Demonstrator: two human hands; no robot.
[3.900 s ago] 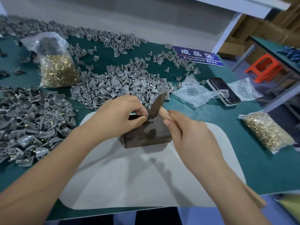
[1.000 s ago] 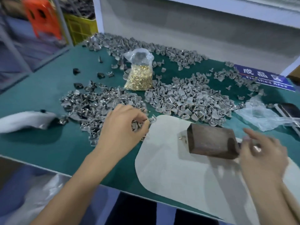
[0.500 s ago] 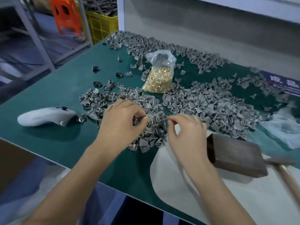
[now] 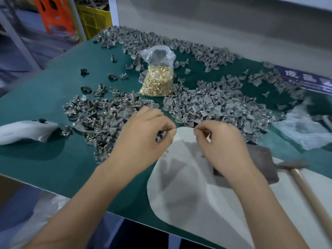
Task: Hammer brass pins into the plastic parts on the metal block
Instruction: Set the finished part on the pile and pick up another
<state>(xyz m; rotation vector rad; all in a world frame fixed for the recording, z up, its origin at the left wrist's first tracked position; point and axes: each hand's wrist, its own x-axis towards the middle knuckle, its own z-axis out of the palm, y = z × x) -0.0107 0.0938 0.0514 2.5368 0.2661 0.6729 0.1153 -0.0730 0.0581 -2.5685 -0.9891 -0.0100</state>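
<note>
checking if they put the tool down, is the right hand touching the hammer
Apart. The head view shows the right hand raised over the white mat, pinching something small, while the hammer lies beyond the metal block with a plain gap between.

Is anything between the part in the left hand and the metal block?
Yes: the right hand sits between the left hand, which pinches a small grey part, and the metal block, covering the block's near-left portion.

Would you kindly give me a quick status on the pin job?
Left hand pinching grey part. Right hand pinching, contents unclear. Hammer lying beside metal block.
</note>
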